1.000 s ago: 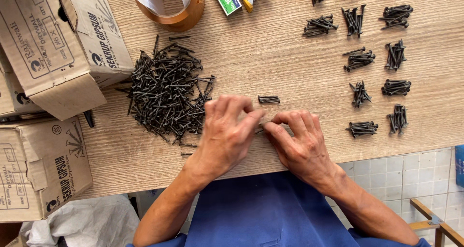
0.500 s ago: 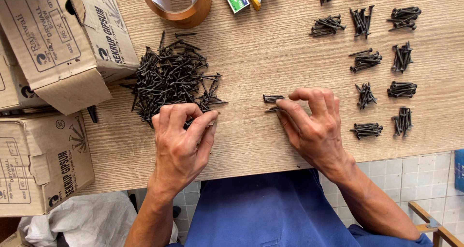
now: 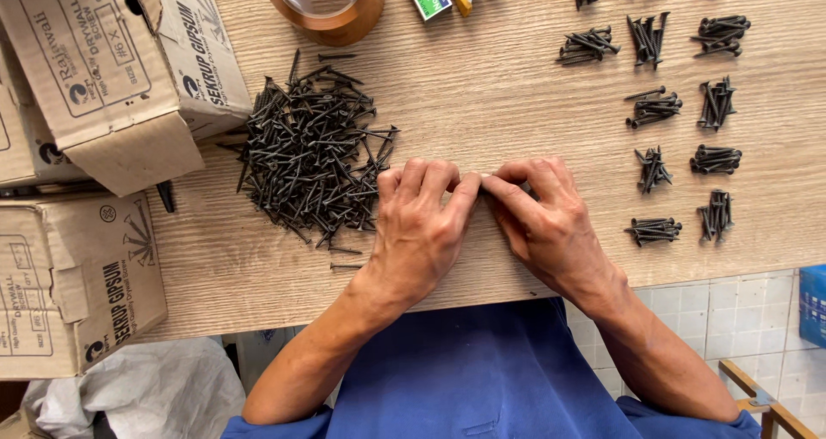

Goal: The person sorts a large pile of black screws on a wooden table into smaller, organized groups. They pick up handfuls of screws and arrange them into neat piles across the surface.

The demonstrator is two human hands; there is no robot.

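Near the front edge of the bench (image 3: 516, 69), the left hand (image 3: 422, 224) and right hand (image 3: 546, 224) meet, fingers (image 3: 471, 194) curled and touching at the tips; whether they pinch any screws I cannot tell, as knuckles hide the gap. A loose screw could roll off that edge. Just beside the left hand lies the heap of black screws (image 3: 310, 151), with counted bundles (image 3: 654, 108) to the right, cardboard boxes (image 3: 95, 61) at left and a tape roll (image 3: 331, 13) beyond.

Screw pile (image 3: 311, 151) left of hands, small bundles (image 3: 654, 110) right.
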